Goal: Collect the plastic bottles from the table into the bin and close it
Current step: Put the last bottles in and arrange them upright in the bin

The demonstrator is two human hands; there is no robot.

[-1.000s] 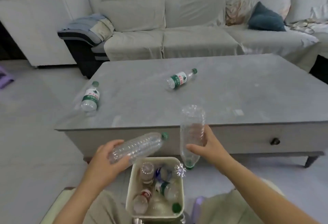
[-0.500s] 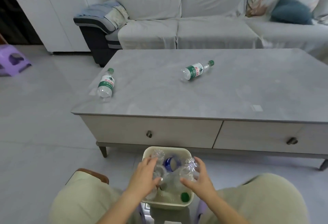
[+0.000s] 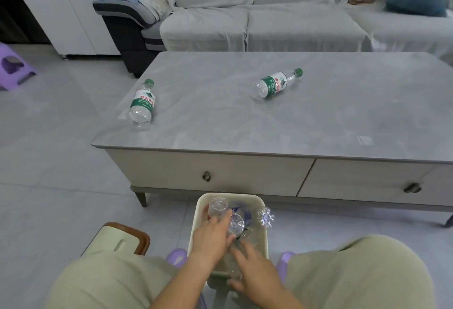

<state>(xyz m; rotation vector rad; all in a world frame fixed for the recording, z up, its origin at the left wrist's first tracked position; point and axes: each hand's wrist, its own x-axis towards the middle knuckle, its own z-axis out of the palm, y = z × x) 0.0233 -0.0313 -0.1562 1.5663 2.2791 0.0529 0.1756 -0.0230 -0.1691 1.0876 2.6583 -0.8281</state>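
Floor bin (image 3: 261,202) crammed with clear bottles (image 3: 235,223)

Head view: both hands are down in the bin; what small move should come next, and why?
Probably lift the left hand out of the bin and reach for the near-left bottle: it and another bottle lie on the table.

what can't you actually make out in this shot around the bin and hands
Head view only:
- Bin contents: left hand and right hand cover most bottles.
- Whether either hand grips a bottle: fingers overlap clear plastic.
- Bin lid: not seen.
- Table right end: cut off by the frame edge.
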